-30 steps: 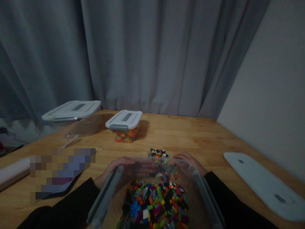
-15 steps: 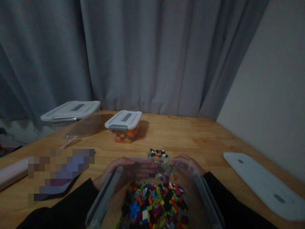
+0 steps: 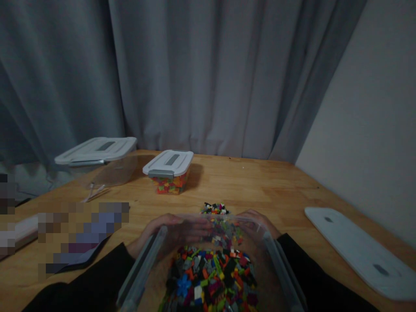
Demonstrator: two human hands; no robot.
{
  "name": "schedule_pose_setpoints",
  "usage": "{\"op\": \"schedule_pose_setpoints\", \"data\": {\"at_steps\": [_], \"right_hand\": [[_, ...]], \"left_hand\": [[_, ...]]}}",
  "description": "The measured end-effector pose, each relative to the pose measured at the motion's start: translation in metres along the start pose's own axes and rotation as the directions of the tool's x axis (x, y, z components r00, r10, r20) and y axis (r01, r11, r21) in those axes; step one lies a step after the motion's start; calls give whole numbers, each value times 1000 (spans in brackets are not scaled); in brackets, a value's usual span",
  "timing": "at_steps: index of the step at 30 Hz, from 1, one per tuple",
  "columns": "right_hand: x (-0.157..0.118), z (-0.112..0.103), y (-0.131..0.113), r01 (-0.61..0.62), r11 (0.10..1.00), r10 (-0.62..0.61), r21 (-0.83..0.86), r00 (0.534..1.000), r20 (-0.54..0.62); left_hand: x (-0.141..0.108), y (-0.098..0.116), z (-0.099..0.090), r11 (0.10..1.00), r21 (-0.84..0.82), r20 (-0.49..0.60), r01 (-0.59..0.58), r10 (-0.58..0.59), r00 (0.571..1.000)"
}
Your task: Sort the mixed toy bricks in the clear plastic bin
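Observation:
A clear plastic bin (image 3: pixel 140 268) with grey side rims sits right in front of me, and a heap of mixed toy bricks (image 3: pixel 208 277) lies in its near part. My left hand (image 3: pixel 175 229) grips the bin's far left corner, seen partly through the clear wall. My right hand (image 3: pixel 253 222) holds the far right corner in the same way. Between them, bricks are scattered thinly across the bin floor. Just past the far wall, a small pile of dark and coloured bricks (image 3: pixel 214 209) rests on the table. My sleeves are black.
The wooden table (image 3: pixel 247 182) holds a larger clear box with a white lid (image 3: pixel 97 151) and a small lidded box of coloured bricks (image 3: pixel 169 171). A loose white lid (image 3: pixel 357 251) lies at right. A pixelated patch (image 3: pixel 81 238) covers the table at left. Curtain and wall bound the far sides.
The view has drifted very slightly. My hands and the bin stay almost in the same place.

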State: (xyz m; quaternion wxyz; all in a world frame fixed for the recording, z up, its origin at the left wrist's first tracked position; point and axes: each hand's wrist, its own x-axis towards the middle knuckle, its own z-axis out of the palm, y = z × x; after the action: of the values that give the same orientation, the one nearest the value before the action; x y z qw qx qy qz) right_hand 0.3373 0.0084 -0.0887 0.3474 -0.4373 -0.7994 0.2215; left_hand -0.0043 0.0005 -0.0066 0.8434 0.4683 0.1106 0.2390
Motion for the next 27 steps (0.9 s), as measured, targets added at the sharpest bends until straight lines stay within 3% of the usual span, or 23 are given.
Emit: {"op": "schedule_pose_setpoints", "data": {"at_steps": [14,18,23,27], "right_hand": [[2,-7,-8,6,1000,-5,-9,999,54],[4,-10,-17,-80,993,76,88,996,52],[8,-9,-26,-294,895,319,336,947,-20],[10,-6,-24,-318,867,354,385,935,-26]], "left_hand": [[-1,0,-4,1000,12,20,-18,18,1000],[-1,0,-2,1000,-1,34,-30,30,999],[-2,1,2,1000,-11,13,-19,20,1000],[-1,0,1,999,-26,37,-45,46,998]]}}
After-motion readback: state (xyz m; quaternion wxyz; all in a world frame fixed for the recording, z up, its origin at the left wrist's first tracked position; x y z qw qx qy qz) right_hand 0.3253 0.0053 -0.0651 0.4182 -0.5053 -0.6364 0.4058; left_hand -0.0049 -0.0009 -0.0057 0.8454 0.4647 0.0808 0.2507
